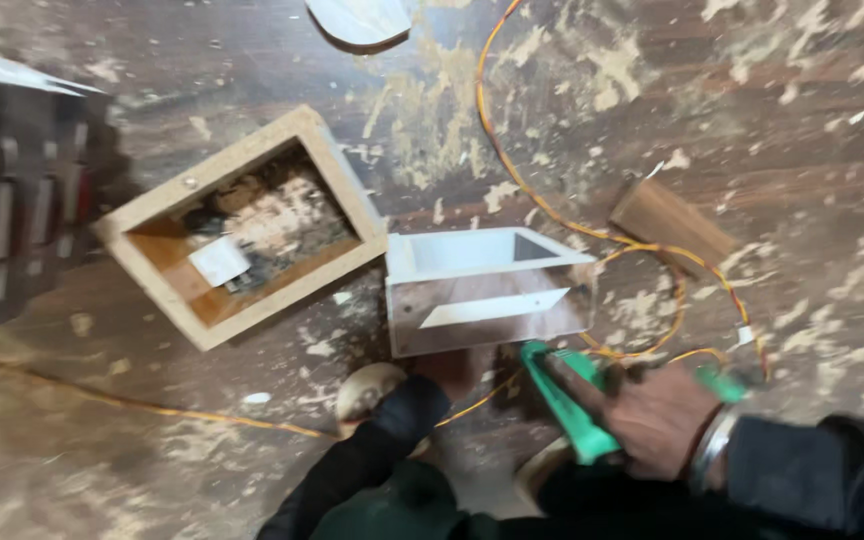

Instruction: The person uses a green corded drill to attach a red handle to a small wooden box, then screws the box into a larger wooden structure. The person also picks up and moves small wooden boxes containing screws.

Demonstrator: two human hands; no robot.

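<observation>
My left hand (452, 368) reaches forward and presses against the near bottom edge of a small open box (487, 290) with white inner faces and a brown wood-grain side. My right hand (657, 418) is closed around a green-handled tool (564, 398) held low, just right of that box; a metal bangle circles the wrist. The tool's working end is blurred. A bare particle-board box frame (242, 225) lies tilted to the left, with a small white scrap inside it.
An orange-yellow wire (512, 165) loops across the sawdust-covered floor behind and right of the small box. A brown wood offcut (670, 222) lies at right. A dark red-and-white object (12, 200) stands at the far left. A pale rounded piece (357, 18) sits at top.
</observation>
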